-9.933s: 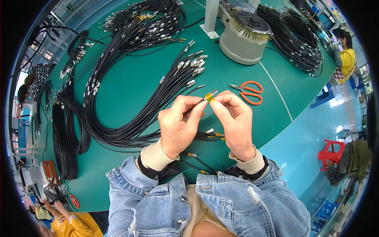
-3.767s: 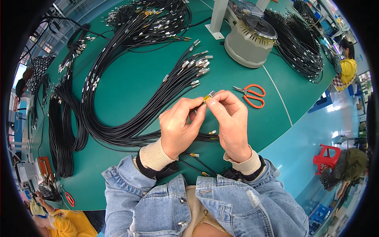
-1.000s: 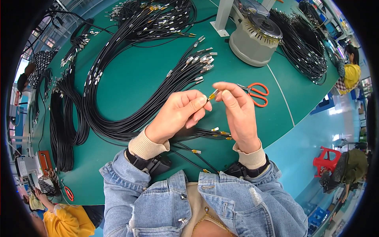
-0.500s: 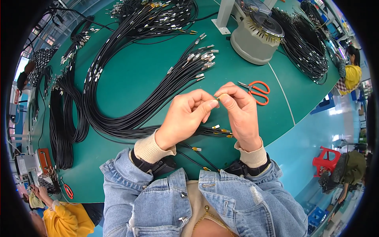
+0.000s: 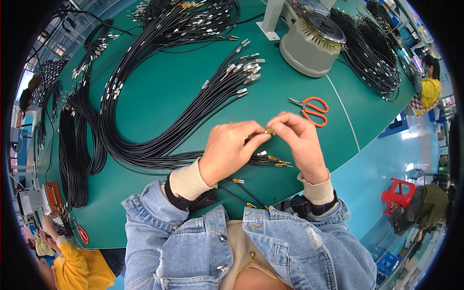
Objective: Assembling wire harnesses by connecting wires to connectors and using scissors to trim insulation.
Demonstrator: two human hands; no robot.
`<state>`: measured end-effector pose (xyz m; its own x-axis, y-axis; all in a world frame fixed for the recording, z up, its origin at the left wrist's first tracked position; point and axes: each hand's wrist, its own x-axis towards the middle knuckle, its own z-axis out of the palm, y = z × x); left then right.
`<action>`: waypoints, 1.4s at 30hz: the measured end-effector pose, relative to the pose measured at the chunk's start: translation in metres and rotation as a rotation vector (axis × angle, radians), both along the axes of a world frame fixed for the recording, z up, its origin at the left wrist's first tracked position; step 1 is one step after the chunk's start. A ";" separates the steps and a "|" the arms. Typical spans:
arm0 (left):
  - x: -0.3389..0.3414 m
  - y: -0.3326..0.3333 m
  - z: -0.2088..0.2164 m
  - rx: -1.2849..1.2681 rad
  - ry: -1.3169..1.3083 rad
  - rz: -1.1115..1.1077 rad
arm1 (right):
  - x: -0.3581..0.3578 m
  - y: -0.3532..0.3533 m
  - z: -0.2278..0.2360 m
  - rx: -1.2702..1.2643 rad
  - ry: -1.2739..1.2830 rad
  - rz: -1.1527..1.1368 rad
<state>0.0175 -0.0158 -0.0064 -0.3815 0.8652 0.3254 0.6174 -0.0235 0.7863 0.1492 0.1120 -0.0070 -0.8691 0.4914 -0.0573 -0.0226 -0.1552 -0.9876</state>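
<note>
With our left grip and right grip both pinched on a yellow-sleeved cable end, we are working above the surface, near its front edge. Orange-handled snips are lying rightward; black cables are curving toward the left edge.

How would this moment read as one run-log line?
left hand: pinching small yellow piece | right hand: fingertips at same piece | orange-handled scissors: on green table, beyond right hand | black cables: bundled on table
</note>
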 end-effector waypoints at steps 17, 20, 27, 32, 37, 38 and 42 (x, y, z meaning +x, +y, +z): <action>-0.059 -0.008 -0.027 -0.049 0.610 0.231 | -0.011 0.039 0.024 0.643 -0.288 0.191; -0.050 -0.015 -0.020 0.017 0.565 0.215 | -0.029 0.041 0.014 0.270 -0.178 0.097; -0.036 -0.022 0.000 -0.031 0.476 0.188 | -0.048 0.025 0.012 0.178 -0.009 0.209; -0.029 -0.008 0.005 0.083 -0.298 0.037 | -0.047 0.026 0.019 0.283 0.075 0.290; -0.023 -0.009 0.015 0.062 -0.366 0.039 | -0.034 0.040 0.041 0.298 -0.003 0.200; -0.022 -0.011 0.016 0.051 -0.354 0.073 | -0.029 0.056 0.047 0.389 -0.008 0.058; -0.020 -0.010 0.015 0.056 -0.493 0.074 | 0.000 0.137 0.058 0.518 0.131 -0.441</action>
